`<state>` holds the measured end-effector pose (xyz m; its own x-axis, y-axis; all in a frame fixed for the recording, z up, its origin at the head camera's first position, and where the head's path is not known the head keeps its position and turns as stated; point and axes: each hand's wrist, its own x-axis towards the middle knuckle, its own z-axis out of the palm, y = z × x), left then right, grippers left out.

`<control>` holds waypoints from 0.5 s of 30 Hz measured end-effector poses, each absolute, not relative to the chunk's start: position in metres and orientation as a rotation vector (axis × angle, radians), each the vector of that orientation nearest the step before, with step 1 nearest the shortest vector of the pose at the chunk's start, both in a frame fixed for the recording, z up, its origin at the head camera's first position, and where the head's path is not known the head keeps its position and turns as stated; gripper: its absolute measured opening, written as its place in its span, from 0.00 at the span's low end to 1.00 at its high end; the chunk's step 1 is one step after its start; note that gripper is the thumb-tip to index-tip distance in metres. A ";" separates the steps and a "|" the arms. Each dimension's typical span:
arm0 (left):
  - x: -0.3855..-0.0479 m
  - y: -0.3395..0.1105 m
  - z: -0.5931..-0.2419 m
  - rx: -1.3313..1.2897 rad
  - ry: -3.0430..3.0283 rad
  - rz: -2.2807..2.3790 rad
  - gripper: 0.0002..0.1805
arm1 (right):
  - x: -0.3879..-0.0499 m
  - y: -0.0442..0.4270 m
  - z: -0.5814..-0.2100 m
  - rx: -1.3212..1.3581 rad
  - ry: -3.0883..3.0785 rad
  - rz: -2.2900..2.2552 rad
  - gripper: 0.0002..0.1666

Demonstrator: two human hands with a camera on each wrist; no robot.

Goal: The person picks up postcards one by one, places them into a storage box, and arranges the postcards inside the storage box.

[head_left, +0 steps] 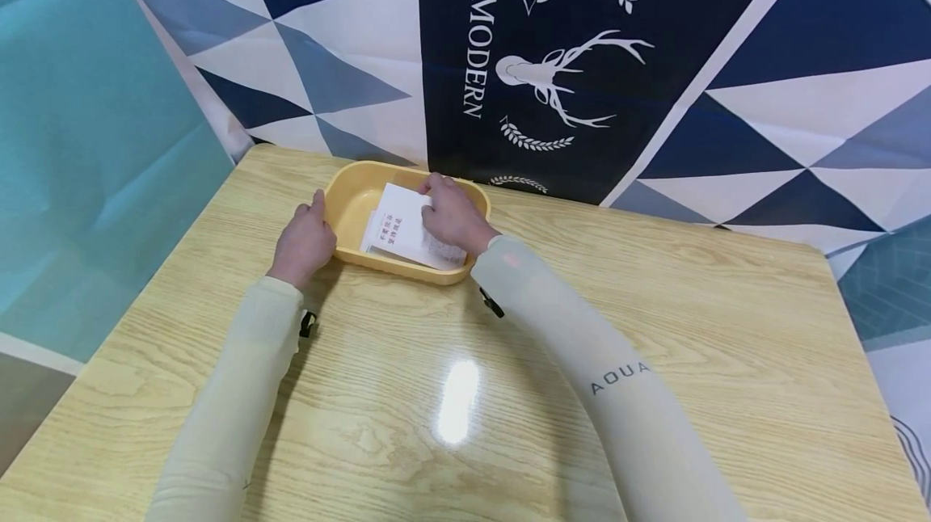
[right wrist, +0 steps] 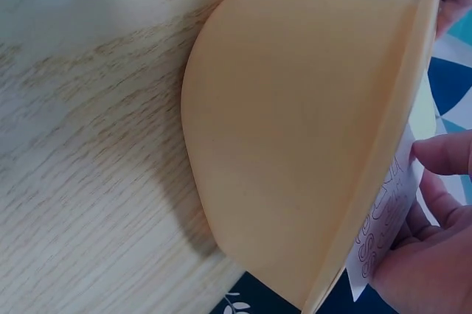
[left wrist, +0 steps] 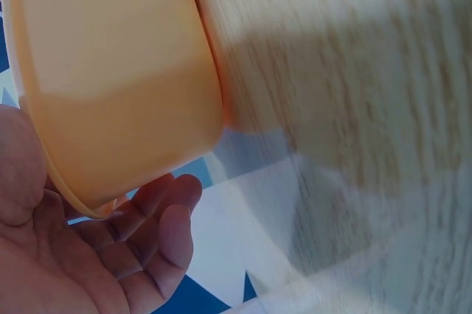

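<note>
A yellow plastic basin (head_left: 352, 203) with rounded corners stands near the table's back edge. At its left end my left hand (head_left: 304, 241) holds the rim, with the thumb at the rim and the fingers (left wrist: 173, 236) curled around the end in the left wrist view. A white book (head_left: 409, 225) with red printed characters lies tilted inside the basin. My right hand (head_left: 456, 213) reaches over the basin's right part and grips this book between thumb and fingers. Part of another pale book or card (head_left: 368, 233) shows beneath it; the rest is covered.
The basin sits on a light wood-grain table (head_left: 378, 393). Directly behind it hangs a patterned cloth (head_left: 349, 45) with triangles and a deer-head print. A teal cloth (head_left: 94, 142) borders the left side. Light reflects off the table's middle.
</note>
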<state>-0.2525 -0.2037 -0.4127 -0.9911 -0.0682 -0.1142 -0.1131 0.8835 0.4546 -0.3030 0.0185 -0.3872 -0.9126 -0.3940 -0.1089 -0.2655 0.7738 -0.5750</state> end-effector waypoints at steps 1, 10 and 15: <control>-0.252 -0.204 -0.413 -0.143 2.956 0.722 0.32 | -0.303 0.018 -0.387 -0.523 2.742 -0.840 0.17; -0.252 -0.204 -0.413 -0.137 2.946 0.727 0.32 | -0.302 0.014 -0.391 -0.564 2.727 -0.828 0.18; -0.252 -0.204 -0.413 -0.128 2.950 0.715 0.32 | -0.302 0.013 -0.394 -0.567 2.723 -0.805 0.18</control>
